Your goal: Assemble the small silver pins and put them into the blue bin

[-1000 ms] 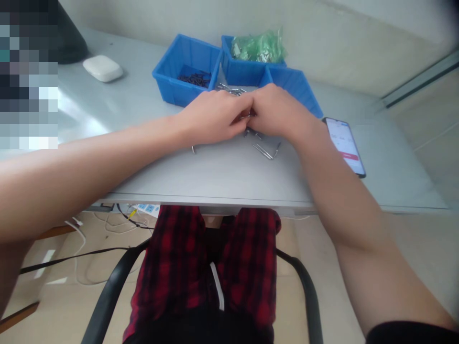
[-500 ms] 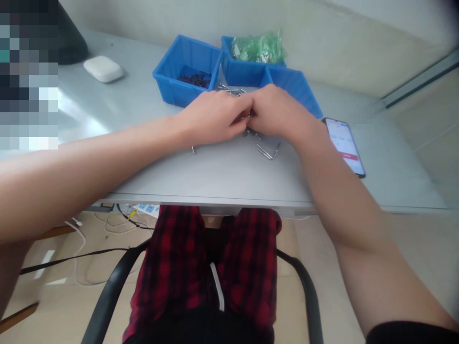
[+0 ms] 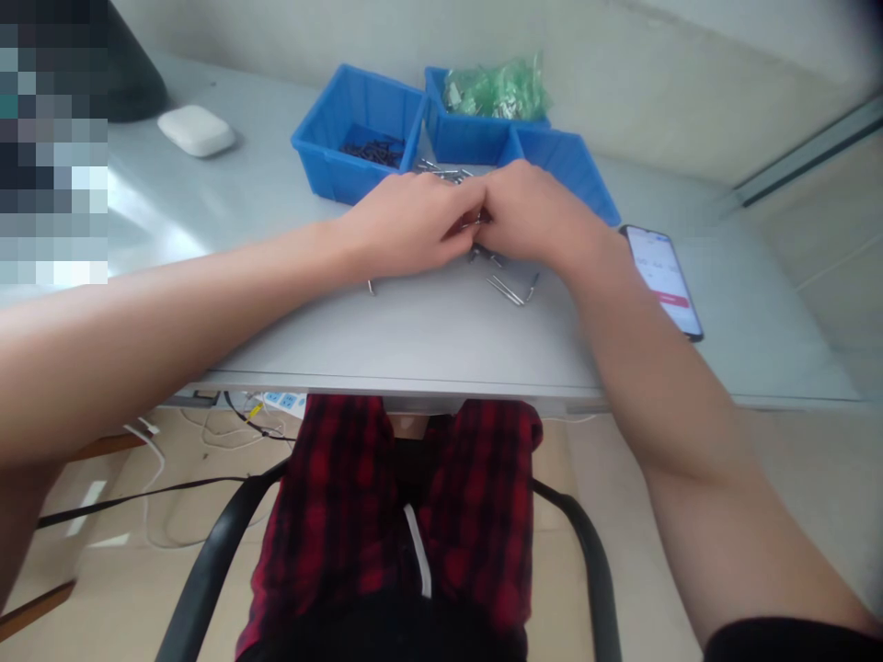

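three bins (image 3: pixel 359 138) behind the hands (image 3: pixel 475 221), phone (image 3: pixel 662 280) right, case (image 3: pixel 195 131) left.

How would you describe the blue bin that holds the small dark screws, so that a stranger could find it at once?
On the grey table, three blue plastic bins stand together just beyond the person's joined hands. The one meant is the leftmost blue plastic bin, nearest the white rounded case. Only it shows a small heap of dark screws on its floor, while the middle bin is stuffed with green plastic bags.

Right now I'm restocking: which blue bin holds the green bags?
The back bin, farthest from the hands; the left bin holds dark screws, and the right bin's contents are hidden.
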Demonstrator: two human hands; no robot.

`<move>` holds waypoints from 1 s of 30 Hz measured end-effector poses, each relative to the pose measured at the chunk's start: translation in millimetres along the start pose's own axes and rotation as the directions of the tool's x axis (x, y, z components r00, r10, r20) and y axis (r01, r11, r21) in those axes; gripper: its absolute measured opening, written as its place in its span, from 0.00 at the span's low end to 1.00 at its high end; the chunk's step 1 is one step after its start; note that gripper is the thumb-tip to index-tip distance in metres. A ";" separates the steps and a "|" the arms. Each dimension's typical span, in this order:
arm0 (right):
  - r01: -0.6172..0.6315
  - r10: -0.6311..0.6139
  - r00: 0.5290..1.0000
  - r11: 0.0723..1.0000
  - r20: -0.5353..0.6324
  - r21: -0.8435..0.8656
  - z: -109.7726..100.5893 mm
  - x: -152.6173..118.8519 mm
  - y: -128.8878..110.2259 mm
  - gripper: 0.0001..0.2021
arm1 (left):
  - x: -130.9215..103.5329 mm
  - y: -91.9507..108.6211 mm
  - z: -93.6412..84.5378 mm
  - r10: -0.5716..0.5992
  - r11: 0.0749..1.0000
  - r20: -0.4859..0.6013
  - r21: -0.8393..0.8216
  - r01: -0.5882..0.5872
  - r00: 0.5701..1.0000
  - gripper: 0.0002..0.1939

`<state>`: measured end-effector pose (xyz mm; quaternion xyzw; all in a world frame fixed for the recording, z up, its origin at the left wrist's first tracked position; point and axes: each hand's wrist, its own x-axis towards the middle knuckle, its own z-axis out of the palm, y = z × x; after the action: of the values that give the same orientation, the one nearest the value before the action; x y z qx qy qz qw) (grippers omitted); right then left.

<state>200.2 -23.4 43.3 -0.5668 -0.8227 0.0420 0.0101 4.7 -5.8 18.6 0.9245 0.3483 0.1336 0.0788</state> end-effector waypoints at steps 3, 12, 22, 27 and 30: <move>0.012 -0.012 1.000 1.000 -0.002 -0.013 0.7 0.5 1.4 0.16 | -0.3 3.9 -2.4 -0.030 0.998 0.044 0.050 0.028 0.999 0.25; 0.002 -0.002 1.000 1.000 0.024 -0.019 -1.7 -0.8 -1.0 0.20 | 0.2 -3.9 2.9 0.010 1.000 0.001 0.002 -0.010 1.000 0.21; 0.031 -0.029 0.999 0.996 0.018 -0.085 -1.3 -1.2 -2.3 0.21 | 1.0 -2.2 2.9 0.010 0.996 0.059 0.088 -0.015 0.998 0.24; 0.017 -0.016 1.000 0.998 0.019 -0.058 -1.8 -1.3 -2.0 0.22 | 0.6 -3.7 3.6 0.010 0.997 0.080 0.073 -0.015 0.997 0.23; -0.003 0.004 1.000 0.999 0.023 -0.048 -2.1 -1.9 -1.2 0.22 | 0.8 -4.0 3.5 0.013 0.997 0.089 0.076 -0.019 0.996 0.24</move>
<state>200.0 -25.4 45.6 -0.5680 -0.8224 0.0287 -0.0128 3.9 -2.5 14.5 0.9346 0.3418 0.0799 0.0576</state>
